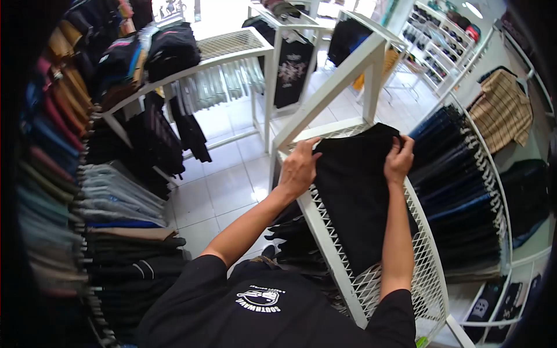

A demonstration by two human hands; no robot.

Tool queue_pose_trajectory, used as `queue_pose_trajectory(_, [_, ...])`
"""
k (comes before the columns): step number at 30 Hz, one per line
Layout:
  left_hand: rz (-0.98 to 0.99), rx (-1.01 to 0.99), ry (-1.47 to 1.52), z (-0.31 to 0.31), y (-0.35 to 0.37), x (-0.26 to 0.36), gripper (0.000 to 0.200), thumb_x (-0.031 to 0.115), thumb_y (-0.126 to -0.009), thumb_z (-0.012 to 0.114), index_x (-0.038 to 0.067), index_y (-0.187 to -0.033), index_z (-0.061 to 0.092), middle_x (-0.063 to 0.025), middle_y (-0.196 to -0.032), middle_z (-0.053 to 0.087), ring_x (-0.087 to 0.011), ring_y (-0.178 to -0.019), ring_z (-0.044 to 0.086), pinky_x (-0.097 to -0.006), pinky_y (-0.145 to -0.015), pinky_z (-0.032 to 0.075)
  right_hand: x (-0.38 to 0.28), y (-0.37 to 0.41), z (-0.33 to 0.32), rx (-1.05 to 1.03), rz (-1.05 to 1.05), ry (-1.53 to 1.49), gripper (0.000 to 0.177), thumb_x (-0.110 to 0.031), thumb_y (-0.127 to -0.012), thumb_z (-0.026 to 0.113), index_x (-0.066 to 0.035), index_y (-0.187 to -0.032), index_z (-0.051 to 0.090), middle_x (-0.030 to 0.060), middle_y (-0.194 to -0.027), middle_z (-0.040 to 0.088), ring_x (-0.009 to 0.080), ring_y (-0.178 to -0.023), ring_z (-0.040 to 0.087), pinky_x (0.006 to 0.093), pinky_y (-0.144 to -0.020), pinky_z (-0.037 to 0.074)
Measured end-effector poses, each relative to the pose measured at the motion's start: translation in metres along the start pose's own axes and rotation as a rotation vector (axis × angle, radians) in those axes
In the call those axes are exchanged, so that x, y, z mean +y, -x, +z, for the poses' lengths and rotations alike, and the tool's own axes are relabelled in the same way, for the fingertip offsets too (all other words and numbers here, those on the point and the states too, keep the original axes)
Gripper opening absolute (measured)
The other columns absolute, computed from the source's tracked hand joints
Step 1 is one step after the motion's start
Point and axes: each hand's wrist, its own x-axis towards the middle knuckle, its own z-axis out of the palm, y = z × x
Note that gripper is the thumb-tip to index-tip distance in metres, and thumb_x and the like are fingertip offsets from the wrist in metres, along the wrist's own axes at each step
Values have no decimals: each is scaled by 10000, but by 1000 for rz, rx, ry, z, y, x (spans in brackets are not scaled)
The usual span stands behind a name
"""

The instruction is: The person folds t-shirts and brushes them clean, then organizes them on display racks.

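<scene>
A folded black garment point(354, 191) lies spread lengthwise along the white mesh top of a rack point(423, 255). My left hand point(300, 168) is at its far left corner, fingers closed at the edge. At the far right corner, my right hand point(399, 158) has thumb and fingers curled onto the cloth. Between the two hands the far edge is pulled fairly straight, with a raised peak toward the right. The near end narrows and rests on the mesh.
A white frame bar point(331, 87) rises beyond the garment. Jeans point(458, 191) hang along the right wall, and trousers point(122, 194) line the left. Another mesh-topped rack point(232, 43) with dark folded clothes point(173, 49) stands ahead on the tiled floor point(226, 188).
</scene>
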Motion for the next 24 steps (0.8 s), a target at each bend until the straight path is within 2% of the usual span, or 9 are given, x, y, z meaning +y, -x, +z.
queue_pose_trajectory(2, [27, 68, 72, -16, -8, 17, 328, 48, -918, 677, 69, -1232, 586, -202, -1031, 605, -420, -902, 666, -479, -759, 544, -23, -9, -27, 3, 68, -49, 237, -228, -1042, 592, 1, -1103, 587, 204, -948, 693, 381, -862, 685, 444, -767, 520])
queue_pose_trajectory(4, [165, 23, 168, -38, -16, 37, 250, -11, -876, 715, 30, -1118, 665, -162, -1009, 643, -353, -918, 689, -427, -788, 553, -31, -18, -55, 30, 62, -115, 229, -223, -1042, 601, -5, -1112, 591, 182, -941, 697, 324, -835, 681, 411, -758, 521])
queue_pose_trajectory(6, [140, -18, 253, -57, -23, 61, 220, -28, -845, 745, 20, -1053, 687, -143, -1016, 653, -303, -922, 711, -394, -800, 573, -45, -27, -90, 73, 86, -129, 226, -221, -1044, 607, -6, -1114, 592, 161, -932, 696, 260, -786, 647, 375, -731, 513])
queue_pose_trajectory(10, [105, -128, 467, -106, -34, 125, 393, -118, -810, 740, 1, -1170, 635, -125, -1181, 655, -220, -994, 704, -316, -912, 603, -43, -45, -162, 88, 61, -288, 225, -203, -1044, 631, -6, -1149, 601, 46, -977, 678, 104, -813, 579, 273, -736, 483])
queue_pose_trajectory(12, [158, -137, 569, -128, -38, 158, 448, -130, -798, 728, 27, -1208, 637, -142, -1188, 648, -242, -998, 718, -326, -858, 612, -50, -53, -199, 106, 5, -438, 198, -159, -1036, 643, 0, -1148, 605, 25, -1014, 665, 79, -870, 585, 237, -779, 478])
queue_pose_trajectory(17, [354, -237, 532, -153, -69, 195, 466, -80, -808, 766, 21, -1253, 674, -174, -1215, 702, -240, -1144, 690, -358, -974, 587, -80, -65, -286, -9, -9, -544, 335, -131, -1004, 684, 1, -1308, 629, 31, -1054, 673, 65, -932, 586, 218, -859, 472])
queue_pose_trajectory(19, [290, -359, 390, -154, -90, 199, 498, -68, -818, 758, 3, -1301, 660, -191, -1252, 695, -254, -1183, 675, -381, -1019, 559, -68, -77, -302, -267, 18, -441, 380, -158, -977, 723, -28, -1328, 657, 16, -1067, 670, 58, -937, 570, 210, -874, 461])
queue_pose_trajectory(22, [184, -501, 182, -137, -121, 203, 470, -29, -818, 771, -43, -1277, 670, -200, -1219, 716, -270, -1168, 685, -388, -1025, 548, -43, -90, -293, -367, 84, -298, 374, -184, -939, 765, -48, -1281, 701, -42, -935, 669, 34, -743, 503, 222, -629, 406])
queue_pose_trajectory(24, [324, -398, 183, -112, -136, 199, 412, -5, -833, 760, 13, -1241, 705, -178, -1189, 735, -272, -1093, 715, -380, -968, 564, -36, -95, -283, -319, 104, -231, 336, -197, -946, 758, -64, -1251, 715, -25, -881, 661, 30, -707, 480, 231, -603, 401])
